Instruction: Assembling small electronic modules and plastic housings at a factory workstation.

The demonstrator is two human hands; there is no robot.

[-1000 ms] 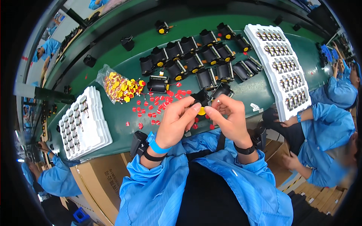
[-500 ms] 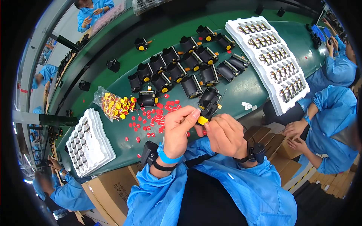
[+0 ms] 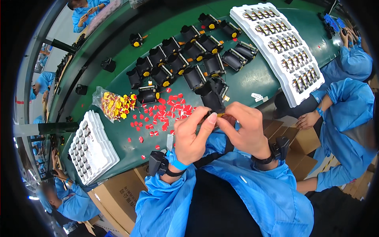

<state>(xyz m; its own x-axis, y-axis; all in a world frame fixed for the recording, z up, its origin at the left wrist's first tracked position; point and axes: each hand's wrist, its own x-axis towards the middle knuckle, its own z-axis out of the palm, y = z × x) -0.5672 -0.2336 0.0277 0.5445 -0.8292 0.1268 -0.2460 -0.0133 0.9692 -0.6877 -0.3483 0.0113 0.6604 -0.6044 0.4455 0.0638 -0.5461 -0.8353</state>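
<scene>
My left hand (image 3: 192, 136) grips a black plastic housing (image 3: 212, 96) by its near end, thumb on top. The housing is tilted, its hollow side towards me. My right hand (image 3: 249, 127) is closed, fingertips pinched together at that near end, where a bit of yellow shows. What lies between the right fingertips is hidden. Just beyond stand several like black housings (image 3: 194, 77), many with a yellow disc and an orange tab. Small red pieces (image 3: 173, 111) lie scattered left of my hands, beside a clear bag of yellow discs (image 3: 114, 106).
A long white tray (image 3: 285, 51) of metal parts lies at the right; stacked white trays (image 3: 92, 148) stand at the left. Cardboard boxes (image 3: 118, 199) are below the green table's (image 3: 244, 103) near edge. A co-worker in blue (image 3: 347, 114) sits at the right.
The housing has turned in my hands, so its hollow side now shows and most of the yellow disc is hidden. My right hand has rotated. The whole view has shifted slightly.
</scene>
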